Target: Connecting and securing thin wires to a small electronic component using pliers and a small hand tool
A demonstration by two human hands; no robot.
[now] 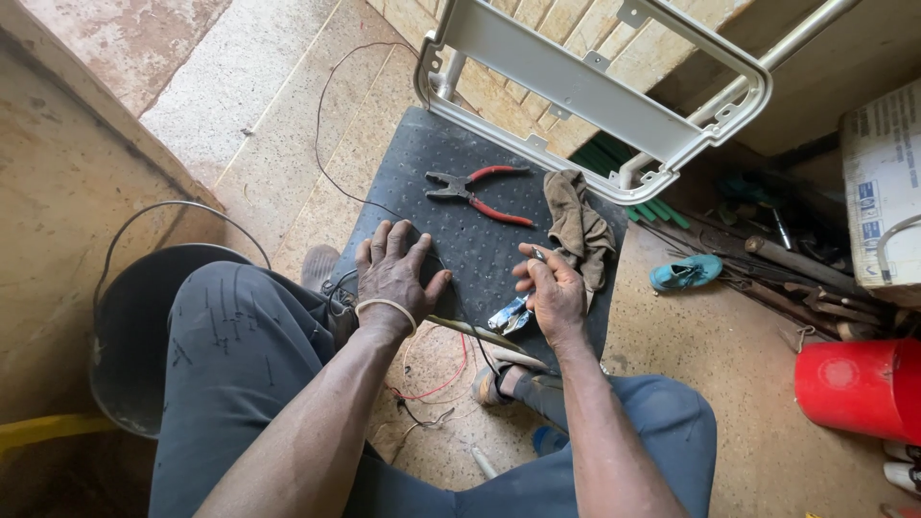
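Head view: left hand (391, 273) lies flat, fingers spread, on the black mat (480, 240); right hand (552, 293) grips a small metal tool (510, 315); red-handled pliers (477, 194) lie unused beyond.

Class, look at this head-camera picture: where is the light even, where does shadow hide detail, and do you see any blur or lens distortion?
Head view: soft, even daylight on the black mat and red-handled pliers, no glare; deep shadow inside the dark bucket and among the tools at right hides detail; both the left hand and right hand are sharp; wide-angle lens bends the grey frame and stretches the edges.
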